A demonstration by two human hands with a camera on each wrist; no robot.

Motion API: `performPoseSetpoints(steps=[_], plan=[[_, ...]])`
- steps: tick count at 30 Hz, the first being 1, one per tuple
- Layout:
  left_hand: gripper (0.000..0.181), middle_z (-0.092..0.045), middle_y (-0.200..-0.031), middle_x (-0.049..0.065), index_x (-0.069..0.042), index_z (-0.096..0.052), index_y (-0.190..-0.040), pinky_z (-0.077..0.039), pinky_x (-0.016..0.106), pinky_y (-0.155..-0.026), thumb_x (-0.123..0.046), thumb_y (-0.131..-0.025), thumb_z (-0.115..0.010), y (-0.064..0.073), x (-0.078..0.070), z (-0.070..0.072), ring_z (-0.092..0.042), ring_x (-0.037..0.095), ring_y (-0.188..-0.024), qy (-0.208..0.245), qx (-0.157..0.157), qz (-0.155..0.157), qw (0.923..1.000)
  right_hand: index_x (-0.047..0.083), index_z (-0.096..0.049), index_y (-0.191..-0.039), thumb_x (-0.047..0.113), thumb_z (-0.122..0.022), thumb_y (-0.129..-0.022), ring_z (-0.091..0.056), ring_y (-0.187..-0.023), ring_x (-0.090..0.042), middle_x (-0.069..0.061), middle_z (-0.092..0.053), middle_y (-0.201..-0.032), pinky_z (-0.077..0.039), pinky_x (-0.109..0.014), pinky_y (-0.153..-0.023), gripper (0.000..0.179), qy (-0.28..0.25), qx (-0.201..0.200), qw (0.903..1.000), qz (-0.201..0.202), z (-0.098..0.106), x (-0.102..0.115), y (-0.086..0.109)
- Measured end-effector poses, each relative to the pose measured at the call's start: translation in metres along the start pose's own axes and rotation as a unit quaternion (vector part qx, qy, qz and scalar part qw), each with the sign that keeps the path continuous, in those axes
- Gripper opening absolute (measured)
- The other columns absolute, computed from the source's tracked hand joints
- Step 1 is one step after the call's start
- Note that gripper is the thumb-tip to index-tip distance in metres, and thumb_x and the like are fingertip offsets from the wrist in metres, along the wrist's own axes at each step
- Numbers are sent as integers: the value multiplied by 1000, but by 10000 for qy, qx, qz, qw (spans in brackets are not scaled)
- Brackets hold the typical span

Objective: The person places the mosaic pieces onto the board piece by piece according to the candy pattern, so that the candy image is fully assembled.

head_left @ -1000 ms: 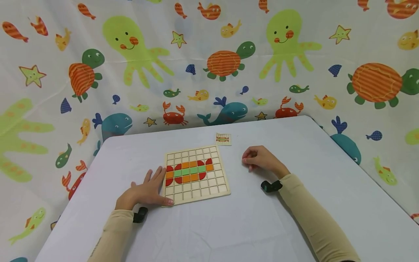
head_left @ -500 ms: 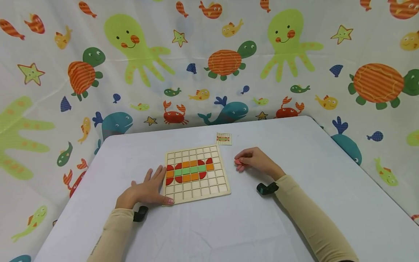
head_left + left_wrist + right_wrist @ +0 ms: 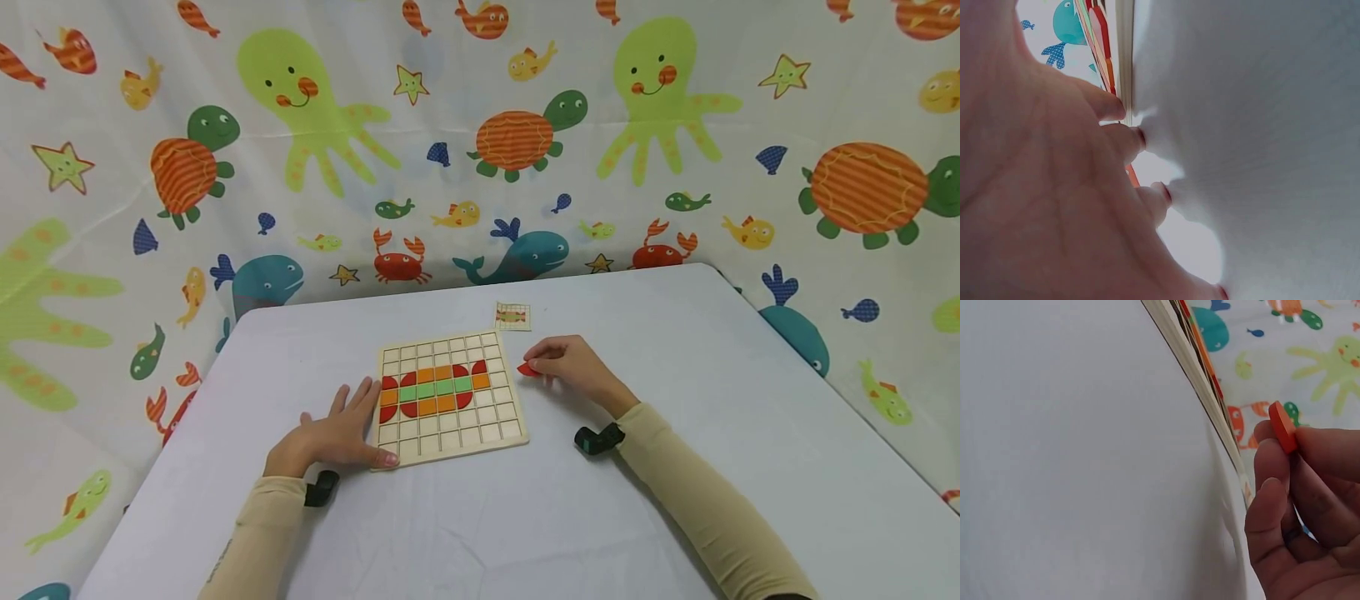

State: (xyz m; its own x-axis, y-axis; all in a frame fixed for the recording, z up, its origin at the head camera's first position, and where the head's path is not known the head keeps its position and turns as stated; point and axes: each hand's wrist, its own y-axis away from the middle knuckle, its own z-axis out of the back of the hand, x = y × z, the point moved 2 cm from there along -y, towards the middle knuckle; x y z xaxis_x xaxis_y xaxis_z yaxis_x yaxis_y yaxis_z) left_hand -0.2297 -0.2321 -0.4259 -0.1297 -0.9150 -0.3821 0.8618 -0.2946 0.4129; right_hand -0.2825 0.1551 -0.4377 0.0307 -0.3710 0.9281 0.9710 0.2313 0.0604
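Note:
A square wooden grid board lies mid-table in the head view. Set into its cells are red quarter-circle tiles, orange square tiles and a row of green tiles. My left hand is spread along the board's left side, fingertips at the edge and thumb at the near left corner. Just off the board's right edge, my right hand pinches a red tile between thumb and fingers, its curved tip sticking out to the left.
Behind the board's far right corner lies a small pattern card showing a similar coloured design on a grid. The white-covered table ends at a hanging cloth printed with sea animals.
My right hand has moved left towards the board, and the red tile in its fingers has come into clearer view. The left hand stays in place at the board.

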Motion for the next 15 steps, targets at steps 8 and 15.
performPoseSetpoints(steps=[8, 15], plan=[[138, -1, -177, 25, -4, -10, -171, 2, 93, -104, -65, -75, -88, 1, -2, 1, 6, 57, -157, 6, 2, -18, 10000, 0, -78, -114, 12, -74, -101, -63, -78, -25, -10, -78, -103, -51, -29, -66, 18, -116, -220, 9997, -66, -10, 5, -3], [139, -1, -177, 25, -3, -10, -171, 3, 93, -104, -66, -74, -88, 0, 0, 0, 6, 57, -157, -4, 15, -5, 10000, -1, -77, -113, 13, -75, -101, -64, -78, -25, -8, -76, -96, -54, -29, -71, 19, -137, -45, 9998, 96, -15, 14, -5]])
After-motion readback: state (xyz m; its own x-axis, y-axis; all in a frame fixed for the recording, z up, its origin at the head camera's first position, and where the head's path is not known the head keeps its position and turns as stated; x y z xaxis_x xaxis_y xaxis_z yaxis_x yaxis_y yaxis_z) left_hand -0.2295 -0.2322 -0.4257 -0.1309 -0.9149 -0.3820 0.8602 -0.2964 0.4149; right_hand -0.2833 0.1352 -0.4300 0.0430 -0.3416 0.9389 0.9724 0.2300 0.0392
